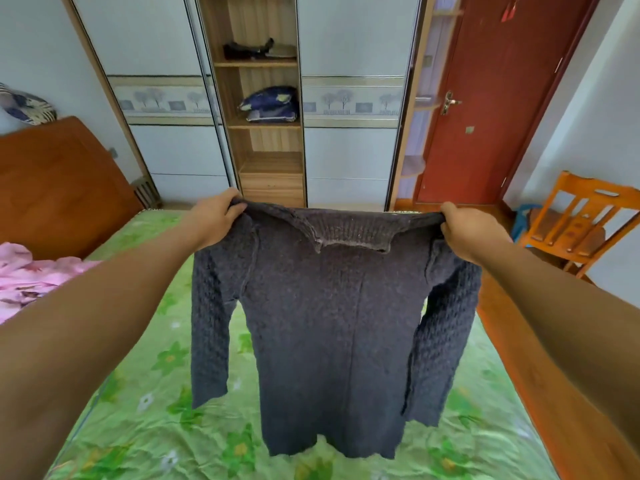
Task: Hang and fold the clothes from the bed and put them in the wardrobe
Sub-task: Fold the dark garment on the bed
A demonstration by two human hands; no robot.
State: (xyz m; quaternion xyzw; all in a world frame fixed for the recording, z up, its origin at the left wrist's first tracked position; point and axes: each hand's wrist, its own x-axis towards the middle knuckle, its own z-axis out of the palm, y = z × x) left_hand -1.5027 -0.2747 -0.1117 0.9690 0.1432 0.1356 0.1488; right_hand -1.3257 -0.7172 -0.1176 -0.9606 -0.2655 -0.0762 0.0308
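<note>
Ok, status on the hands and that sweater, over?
Hands: left hand and right hand each grip a shoulder of the sweater. Held up, sleeves hanging, over the bed. Open wardrobe shelves straight ahead, beyond the bed.

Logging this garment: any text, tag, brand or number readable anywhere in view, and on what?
None readable.
The dark sweater, gripped by the left hand and right hand, shows no tag.
The wardrobe panels bear only tree pictures.
The red ornament on the door is too blurred to tell.
</note>
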